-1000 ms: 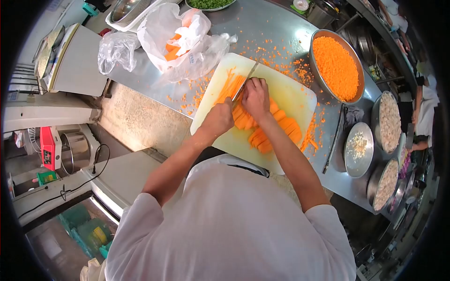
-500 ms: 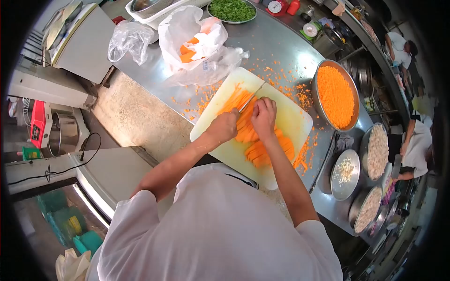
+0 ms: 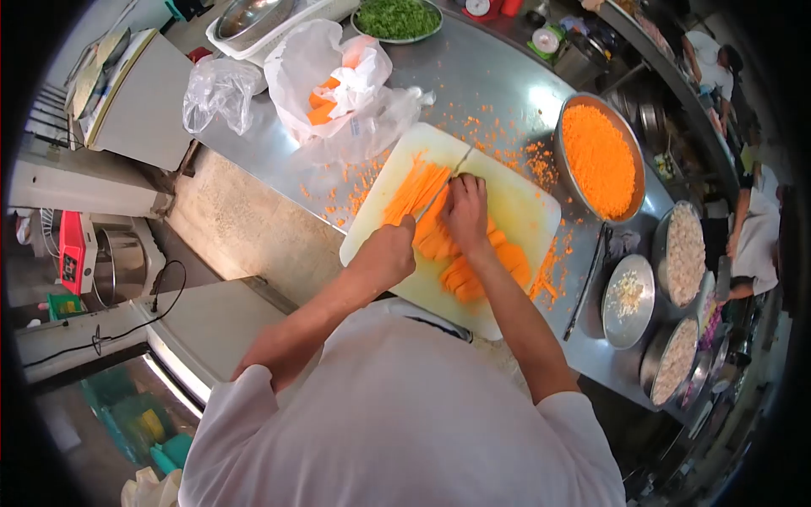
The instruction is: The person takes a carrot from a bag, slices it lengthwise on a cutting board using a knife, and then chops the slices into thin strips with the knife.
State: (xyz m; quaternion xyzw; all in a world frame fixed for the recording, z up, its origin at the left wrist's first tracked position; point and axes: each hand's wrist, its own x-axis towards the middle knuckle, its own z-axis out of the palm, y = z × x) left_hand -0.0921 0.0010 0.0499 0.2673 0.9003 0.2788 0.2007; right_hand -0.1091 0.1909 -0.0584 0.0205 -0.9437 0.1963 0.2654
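My left hand (image 3: 384, 256) is closed around the handle of a knife (image 3: 440, 194), its blade pointing away from me across the white cutting board (image 3: 528, 203). My right hand (image 3: 465, 211) presses with curled fingers on orange carrot slices (image 3: 435, 241), close to the right side of the blade. To the left of the blade lie thin carrot strips (image 3: 414, 188). More overlapping carrot slices (image 3: 490, 269) spread on the board below my right hand. The knife handle is hidden by my fingers.
A bowl of finely diced carrot (image 3: 600, 156) stands right of the board. Nearby are a bowl of pale chopped bits (image 3: 628, 300) and bowls of pale pieces (image 3: 680, 253). Plastic bags (image 3: 325, 84) and a plate of chopped greens (image 3: 397, 19) sit behind. At far right, a person holds a cleaver (image 3: 724, 277).
My left hand has drawn the knife back toward me and slightly left. The right hand has shifted slightly left along the slices. The whole view has moved a little.
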